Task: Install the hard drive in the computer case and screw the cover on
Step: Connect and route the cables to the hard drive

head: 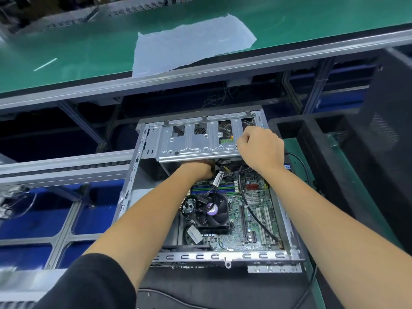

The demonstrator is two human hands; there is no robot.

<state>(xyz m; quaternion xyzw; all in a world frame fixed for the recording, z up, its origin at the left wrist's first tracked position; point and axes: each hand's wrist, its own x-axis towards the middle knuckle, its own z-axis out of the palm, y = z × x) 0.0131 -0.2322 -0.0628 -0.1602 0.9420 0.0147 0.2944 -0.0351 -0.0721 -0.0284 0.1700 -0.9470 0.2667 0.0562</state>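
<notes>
1. Your two hands are both at the far end of the open computer case. Your right hand lies on top of the drive cage with the fingers curled, at its right end. Whether it pinches something small I cannot tell. Your left hand reaches under the cage, so its fingers are hidden and I cannot tell their state.

2. Next in size, the drive cage is a metal bracket that runs left to right across the far end of the case, above the motherboard. Its long axis goes across your arms, not along them.

3. Through a cut-out near the right end of the cage you see the hard drive. It sits under the metal, just to the left of your right hand and beyond your left hand. I judge the right hand is the nearer one.

4. Bundled cables rise from near the fan toward your left hand. I think this hand works at a connector under the cage, but this is only a guess.

5. No screw is visible to me, and the cover is not yet on the case.
</notes>
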